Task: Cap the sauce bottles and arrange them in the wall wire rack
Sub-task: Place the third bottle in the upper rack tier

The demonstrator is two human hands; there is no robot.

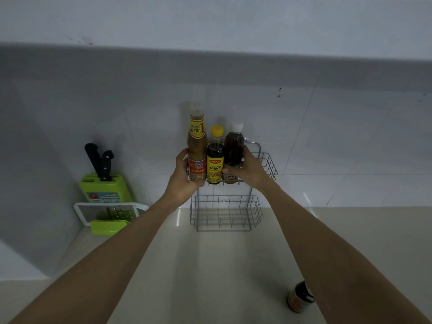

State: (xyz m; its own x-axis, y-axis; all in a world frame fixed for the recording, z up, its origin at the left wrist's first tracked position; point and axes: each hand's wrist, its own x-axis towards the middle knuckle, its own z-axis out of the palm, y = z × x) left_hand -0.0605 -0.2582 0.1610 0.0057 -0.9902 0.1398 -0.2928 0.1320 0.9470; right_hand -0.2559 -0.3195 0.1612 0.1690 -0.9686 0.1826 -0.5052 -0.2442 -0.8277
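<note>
Low right of frame, dark bottle (301,296) stood upright beside my right forearm | rack (268,164) at centre | left hand (184,177) wrapped tall bottle (197,146) | right hand (247,169) wrapped white-capped bottle (233,148) | right nearer.

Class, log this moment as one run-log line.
left hand on tall bottle | right hand on white-capped bottle | three bottles in upper basket | one on counter

Both arms reach forward, left hand (184,174) and right hand (247,170) curled inward
</note>
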